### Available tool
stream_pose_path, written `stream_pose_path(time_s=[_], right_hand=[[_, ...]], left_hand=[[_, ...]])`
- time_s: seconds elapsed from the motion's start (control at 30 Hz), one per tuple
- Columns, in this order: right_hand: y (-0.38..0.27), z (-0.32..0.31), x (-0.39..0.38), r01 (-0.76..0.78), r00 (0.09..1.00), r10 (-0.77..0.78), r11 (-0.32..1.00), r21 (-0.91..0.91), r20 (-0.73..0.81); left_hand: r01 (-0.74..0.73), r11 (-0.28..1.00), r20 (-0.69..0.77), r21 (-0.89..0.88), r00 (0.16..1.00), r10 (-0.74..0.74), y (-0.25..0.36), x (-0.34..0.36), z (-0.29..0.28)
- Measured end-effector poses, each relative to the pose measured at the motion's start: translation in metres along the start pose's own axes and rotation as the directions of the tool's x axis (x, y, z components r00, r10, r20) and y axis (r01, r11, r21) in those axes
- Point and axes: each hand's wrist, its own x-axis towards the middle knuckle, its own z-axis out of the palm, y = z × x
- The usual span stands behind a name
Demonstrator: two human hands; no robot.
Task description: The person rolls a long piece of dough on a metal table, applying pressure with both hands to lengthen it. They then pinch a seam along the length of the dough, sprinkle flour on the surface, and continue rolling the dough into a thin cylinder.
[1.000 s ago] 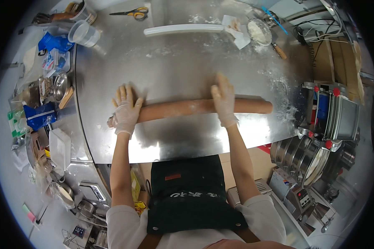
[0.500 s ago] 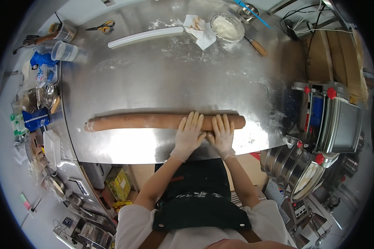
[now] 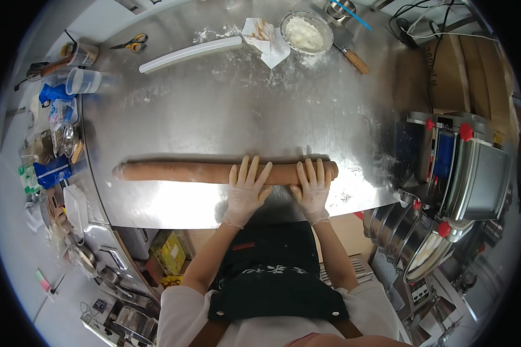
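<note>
A long brown dough log (image 3: 179, 172) lies crosswise near the front edge of the steel worktable (image 3: 226, 110). Its left end looks dusted with flour. My left hand (image 3: 247, 194), in a thin clear glove, rests on the log right of its middle, palm down, fingers stretched and spread over the top. My right hand (image 3: 312, 191), gloved too, lies flat near the log's right end with its fingers pointing away from me. A gap separates the two hands, and neither one grips the dough.
At the back are scissors (image 3: 136, 43), a long white strip (image 3: 191, 54), a paper sheet (image 3: 266, 43), a bowl of flour (image 3: 304, 33) and a wooden-handled tool (image 3: 355, 60). A roller machine (image 3: 446, 168) stands right. Tubs (image 3: 84, 81) and bags crowd the left.
My left hand has slid left along the log and its fingers have spread wider. My right hand stays near the right end. The whole view has shifted slightly.
</note>
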Motion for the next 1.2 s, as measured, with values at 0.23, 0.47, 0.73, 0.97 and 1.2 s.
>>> stream_pose_path(time_s=[0.23, 0.47, 0.73, 0.97, 1.2], right_hand=[[0.035, -0.016, 0.166, -0.041, 0.999, 0.039, 0.993, 0.109, 0.017], [0.017, -0.017, 0.023, 0.025, 0.998, -0.020, 0.995, 0.097, -0.051], [0.038, -0.001, 0.149, -0.062, 0.996, 0.061, 0.998, -0.022, -0.058], [0.005, 0.002, 0.073, 0.099, 0.994, -0.107, 0.946, 0.309, 0.009], [0.013, -0.004, 0.132, -0.022, 1.000, 0.019, 0.989, 0.143, 0.023]], left_hand=[[0.188, 0.982, -0.142, 0.028, 0.973, -0.182, -0.036, 0.115, -0.016], [0.027, 1.000, 0.001, 0.004, 1.000, -0.027, -0.010, 0.006, -0.003], [0.287, 0.953, -0.193, 0.101, 0.945, -0.264, -0.031, 0.119, 0.005], [-0.033, 0.985, -0.095, -0.171, 0.995, 0.017, 0.032, 0.077, 0.022], [0.052, 0.998, -0.074, -0.034, 0.996, -0.054, 0.021, 0.133, -0.002]])
